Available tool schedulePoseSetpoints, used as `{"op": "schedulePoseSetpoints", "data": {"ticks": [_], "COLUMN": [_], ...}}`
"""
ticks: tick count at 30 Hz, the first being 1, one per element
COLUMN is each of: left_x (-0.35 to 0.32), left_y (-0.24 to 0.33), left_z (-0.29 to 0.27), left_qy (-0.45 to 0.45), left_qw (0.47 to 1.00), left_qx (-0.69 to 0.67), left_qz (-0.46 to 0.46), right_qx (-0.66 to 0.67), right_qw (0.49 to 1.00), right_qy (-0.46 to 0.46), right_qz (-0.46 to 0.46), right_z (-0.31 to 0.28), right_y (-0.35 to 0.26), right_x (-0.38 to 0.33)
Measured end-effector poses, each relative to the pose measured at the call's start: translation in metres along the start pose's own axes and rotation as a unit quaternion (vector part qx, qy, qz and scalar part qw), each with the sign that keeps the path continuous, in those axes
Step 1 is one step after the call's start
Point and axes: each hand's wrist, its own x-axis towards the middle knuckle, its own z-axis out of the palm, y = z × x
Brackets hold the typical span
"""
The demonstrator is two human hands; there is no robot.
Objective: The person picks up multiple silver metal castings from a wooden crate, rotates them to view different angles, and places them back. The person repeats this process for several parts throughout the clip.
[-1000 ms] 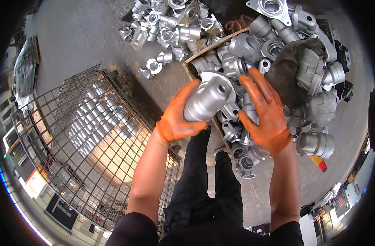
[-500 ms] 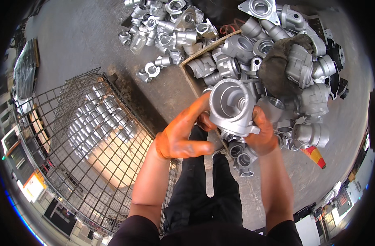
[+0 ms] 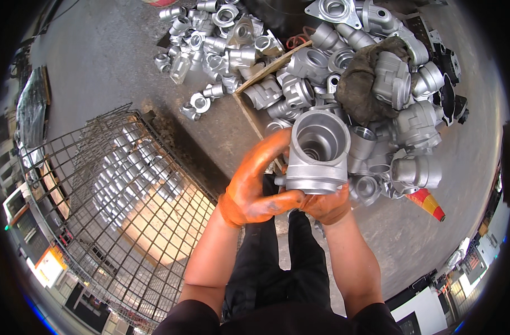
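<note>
Both hands, in orange gloves, hold one silver metal casting [image 3: 317, 173] in front of me. Its wide round mouth faces up, and a stepped bore shows inside. My left hand [image 3: 260, 187] wraps its left side, with the thumb along the lower edge. My right hand [image 3: 328, 206] grips it from below at the right, its fingers partly hidden behind the casting. Just beyond lies a heap of similar castings [image 3: 408, 131] with a dark, dirty cloth or glove [image 3: 364, 84] on top.
A wire mesh cage [image 3: 126, 206] at my left holds rows of silver castings [image 3: 135, 162] on a tan board. More castings [image 3: 213, 50] lie on the floor at the far left. A wooden edge [image 3: 272, 67] borders the heap. A red-and-yellow cone [image 3: 427, 204] pokes out at the right.
The casting has been turned more upright and now sits slightly lower. My right hand moved from its right side to underneath, and my left thumb closed against it.
</note>
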Motion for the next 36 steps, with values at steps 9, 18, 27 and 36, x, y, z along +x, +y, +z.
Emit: {"op": "schedulePoseSetpoints", "data": {"ticks": [9, 18, 27, 36], "left_x": [-0.019, -0.023, 0.084, 0.090], "left_y": [-0.008, -0.153, -0.249, -0.252], "left_z": [-0.014, -0.044, 0.008, -0.018], "left_qy": [-0.026, 0.165, 0.499, 0.467], "left_qw": [0.996, 0.897, 0.747, 0.737], "left_qx": [-0.027, 0.113, 0.123, -0.200], "left_qz": [-0.077, -0.395, -0.422, -0.447], "right_qx": [-0.574, 0.134, 0.202, 0.136], "right_qw": [0.798, 0.985, 0.966, 0.980], "right_qy": [-0.056, 0.073, 0.147, 0.135], "right_qz": [-0.177, 0.081, 0.065, 0.043], "right_z": [-0.025, -0.085, -0.085, -0.082], "right_y": [-0.001, 0.007, 0.023, 0.009], "right_x": [-0.015, -0.083, -0.090, -0.085]}}
